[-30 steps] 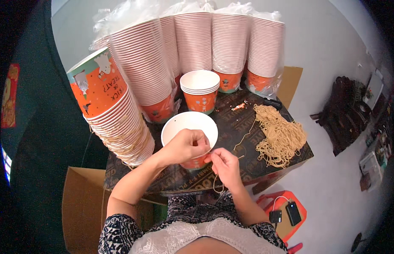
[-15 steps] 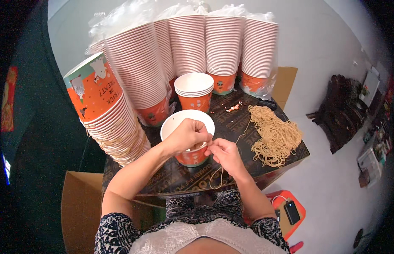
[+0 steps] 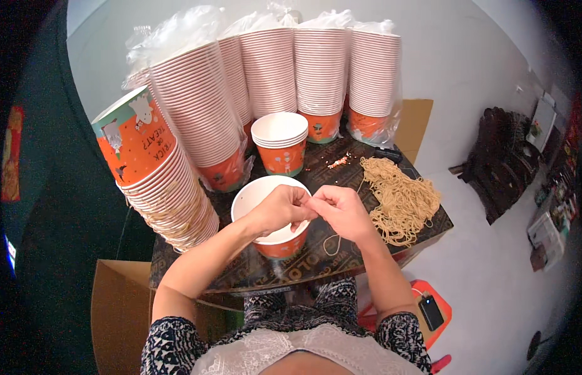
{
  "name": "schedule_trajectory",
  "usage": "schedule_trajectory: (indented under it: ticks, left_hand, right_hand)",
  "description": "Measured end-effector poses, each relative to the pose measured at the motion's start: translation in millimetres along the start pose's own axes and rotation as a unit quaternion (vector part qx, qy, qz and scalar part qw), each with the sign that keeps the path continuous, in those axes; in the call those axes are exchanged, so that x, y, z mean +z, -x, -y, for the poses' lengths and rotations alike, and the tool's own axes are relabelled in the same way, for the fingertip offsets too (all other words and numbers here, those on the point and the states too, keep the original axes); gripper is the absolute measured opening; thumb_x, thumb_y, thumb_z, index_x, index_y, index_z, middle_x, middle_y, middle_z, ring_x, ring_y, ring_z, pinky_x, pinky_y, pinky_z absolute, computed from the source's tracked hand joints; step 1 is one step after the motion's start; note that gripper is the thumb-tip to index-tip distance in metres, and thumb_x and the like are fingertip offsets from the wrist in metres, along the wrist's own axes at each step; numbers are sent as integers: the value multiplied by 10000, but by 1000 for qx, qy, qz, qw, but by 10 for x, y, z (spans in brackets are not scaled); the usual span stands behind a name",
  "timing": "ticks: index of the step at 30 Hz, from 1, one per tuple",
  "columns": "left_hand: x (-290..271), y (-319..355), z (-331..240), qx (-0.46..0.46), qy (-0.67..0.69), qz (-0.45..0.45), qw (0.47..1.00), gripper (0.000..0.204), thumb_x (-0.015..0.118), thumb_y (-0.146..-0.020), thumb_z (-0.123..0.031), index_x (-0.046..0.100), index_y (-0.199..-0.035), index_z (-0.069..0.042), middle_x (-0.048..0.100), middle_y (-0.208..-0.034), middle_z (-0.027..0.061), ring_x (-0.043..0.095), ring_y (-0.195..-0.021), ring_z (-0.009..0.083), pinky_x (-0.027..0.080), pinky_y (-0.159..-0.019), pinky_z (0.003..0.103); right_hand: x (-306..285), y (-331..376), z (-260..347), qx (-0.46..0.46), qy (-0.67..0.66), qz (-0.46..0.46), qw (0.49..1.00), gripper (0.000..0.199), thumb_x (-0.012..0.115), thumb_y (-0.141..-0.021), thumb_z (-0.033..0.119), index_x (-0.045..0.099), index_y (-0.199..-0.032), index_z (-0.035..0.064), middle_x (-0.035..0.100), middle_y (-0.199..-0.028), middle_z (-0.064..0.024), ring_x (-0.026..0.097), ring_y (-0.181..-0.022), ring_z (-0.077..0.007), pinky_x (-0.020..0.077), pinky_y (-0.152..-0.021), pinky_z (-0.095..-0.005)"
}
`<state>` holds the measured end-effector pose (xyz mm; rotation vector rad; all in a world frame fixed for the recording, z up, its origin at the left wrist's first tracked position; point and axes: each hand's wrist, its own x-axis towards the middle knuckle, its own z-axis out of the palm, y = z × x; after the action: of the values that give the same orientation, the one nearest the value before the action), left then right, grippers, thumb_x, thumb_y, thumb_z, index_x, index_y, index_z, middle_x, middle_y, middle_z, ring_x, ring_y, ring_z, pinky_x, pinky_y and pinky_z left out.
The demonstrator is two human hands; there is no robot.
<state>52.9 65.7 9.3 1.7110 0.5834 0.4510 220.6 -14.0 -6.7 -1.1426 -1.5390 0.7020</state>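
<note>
Hands (image 3: 316, 211) over cup (image 3: 256, 194) rim

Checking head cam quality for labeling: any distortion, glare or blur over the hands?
Head view: strong fisheye bend and dark vignette at the rim; glare on the plastic wrap over the cup stacks; left hand, right hand and paper cup are evenly lit and sharp.

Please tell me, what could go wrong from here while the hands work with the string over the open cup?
1. The left hand and right hand press over the rim of the open paper cup; it might tip or get crushed.
2. The leaning cup stack lies close to the left forearm; a nudge could spill it off the small table.
3. The string dangling below the right hand could snag the tangled pile of strings.
</note>
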Motion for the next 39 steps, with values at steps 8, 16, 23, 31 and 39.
schedule_trajectory:
  ticks: [8,16,23,31,39]
  left_hand:
    - [-47,37,-17,-7,53,5,999,97,662,-872,-22,609,-805,25,607,-699,53,550,-551,102,444,-474,240]
    - [-90,30,41,-11,69,33,997,119,683,-888,-62,612,-839,21,629,-744,60,574,-573,104,470,-501,238]
    - [-48,32,11,-10,70,16,997,79,656,-854,1,611,-800,36,620,-699,62,568,-545,102,468,-474,238]
    - [-46,33,-2,-20,78,-7,997,96,636,-817,54,568,-758,22,613,-696,85,563,-526,123,458,-458,253]
    - [-1,91,-53,3,33,25,999,131,675,-801,58,553,-809,10,623,-783,88,587,-628,129,474,-556,244]
  right_hand:
    - [-178,100,-67,-196,193,-15,961,175,640,-808,-5,627,-981,17,574,-812,-52,563,-679,-153,443,-600,-271]
    - [-60,138,-43,-203,193,-35,959,178,670,-777,5,631,-950,14,579,-933,-138,592,-903,-331,487,-782,-402]
    - [20,142,-167,-207,189,-62,958,110,663,-793,-3,591,-876,10,570,-864,-125,600,-814,-319,482,-709,-404]
    - [175,266,-150,-238,175,-99,950,106,648,-795,-52,583,-855,7,572,-843,-104,586,-736,-247,477,-628,-328]
    - [129,203,-267,-207,122,-113,964,151,601,-850,-42,622,-999,-38,586,-955,-156,622,-844,-317,509,-730,-366]
